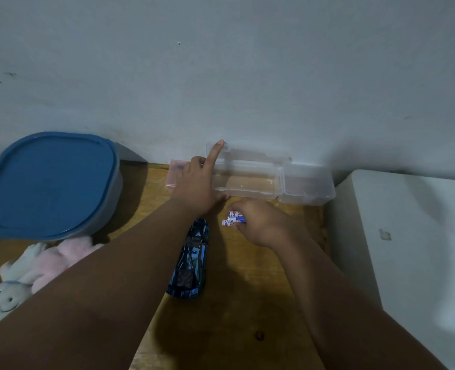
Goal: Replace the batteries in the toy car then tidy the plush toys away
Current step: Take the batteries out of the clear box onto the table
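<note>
While the car (191, 259) lies on the wooden table (247, 303) between both forearms, the right hand (258, 222) is closed around the batteries (233, 218) just beyond its nose; the left hand (198, 182) rests on the clear box (247, 180) by the wall, forefinger propping its raised lid (247, 152); plush toys (31, 271) lie at left, touching a blue-lidded tub (50, 182).

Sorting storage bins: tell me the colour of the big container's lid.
The large rounded plastic container's lid is plain dark blue, seen in the head view.
</note>
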